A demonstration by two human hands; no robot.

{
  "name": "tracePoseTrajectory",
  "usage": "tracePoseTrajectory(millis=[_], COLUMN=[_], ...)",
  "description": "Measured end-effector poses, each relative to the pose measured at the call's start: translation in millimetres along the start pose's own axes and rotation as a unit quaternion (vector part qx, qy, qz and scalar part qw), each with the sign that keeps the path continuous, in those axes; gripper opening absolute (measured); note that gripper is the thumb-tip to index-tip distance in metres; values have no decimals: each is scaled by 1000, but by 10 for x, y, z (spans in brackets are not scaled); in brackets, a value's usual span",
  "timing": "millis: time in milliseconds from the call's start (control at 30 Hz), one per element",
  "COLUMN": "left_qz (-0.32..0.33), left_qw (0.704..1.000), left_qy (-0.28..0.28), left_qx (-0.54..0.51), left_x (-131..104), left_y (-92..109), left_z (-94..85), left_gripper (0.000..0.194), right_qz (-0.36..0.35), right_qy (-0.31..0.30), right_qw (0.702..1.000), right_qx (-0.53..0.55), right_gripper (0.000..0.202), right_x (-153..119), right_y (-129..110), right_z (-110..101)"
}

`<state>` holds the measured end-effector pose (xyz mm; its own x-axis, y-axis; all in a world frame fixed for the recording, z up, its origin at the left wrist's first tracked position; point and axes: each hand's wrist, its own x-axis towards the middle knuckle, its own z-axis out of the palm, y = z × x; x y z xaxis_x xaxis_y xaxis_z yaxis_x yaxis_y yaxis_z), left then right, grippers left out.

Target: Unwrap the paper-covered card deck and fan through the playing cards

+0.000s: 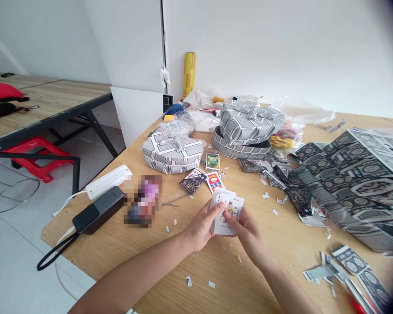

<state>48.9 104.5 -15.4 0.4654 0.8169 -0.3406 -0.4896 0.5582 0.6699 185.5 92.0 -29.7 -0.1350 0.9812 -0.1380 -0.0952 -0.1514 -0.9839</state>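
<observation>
"That table (pixel 275 244), real wood?"

"Pale wood grain with a matt finish, smooth, and littered with paper scraps (pixel 321 272). The playing cards (pixel 227 211) look like coated card, slightly glossy on the face."

"And the two boxes?"

"The smaller box (pixel 172 153) and the larger box (pixel 247 127) both look covered in printed card backs, paper with a soft sheen. The big sheet (pixel 353 183) to the right is the same patterned paper, creased."

"The dark block near the edge?"

"The power bank (pixel 98 209) is matt black plastic, and the power strip (pixel 108 181) beside it is white plastic, a bit shinier. The yellow roll (pixel 189 73) by the wall looks like glossy film."
</observation>
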Motion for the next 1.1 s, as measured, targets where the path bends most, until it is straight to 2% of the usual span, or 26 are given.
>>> tracePoseTrajectory(millis=[67,167,233,367,467,700,933,1100], left_qz=[-17,-19,-16,-27,-25,14,25,47], left_qw=[1000,1000,1000,999,998,996,997,996], left_qy=[-7,-13,-8,21,56,91,76,80], left_qx=[-12,-10,-4,-2,0,0,-23,17], left_x=[-24,-56,-63,-60,-55,-27,-61,-49], left_y=[-8,26,63,98,83,55,93,140], left_z=[-39,-91,-102,-86,-81,-107,-89,-70], left_gripper=[52,47,44,41,42,42,48,46], right_qz=[-27,-96,-118,-56,-10,-4,11,38], right_qy=[9,36,48,47,34,14,53,30], right_qw=[995,963,949,977,993,994,997,999], right_qx=[-95,-247,-289,-202,-116,-109,-57,3], right_gripper=[41,35,36,48,47,40,44,50], right_x=[17,38,48,48,30,25,51,30], right_y=[22,18,4,0,15,55,23,-87], right_z=[-26,-42,-34,21,58,50,15,4])
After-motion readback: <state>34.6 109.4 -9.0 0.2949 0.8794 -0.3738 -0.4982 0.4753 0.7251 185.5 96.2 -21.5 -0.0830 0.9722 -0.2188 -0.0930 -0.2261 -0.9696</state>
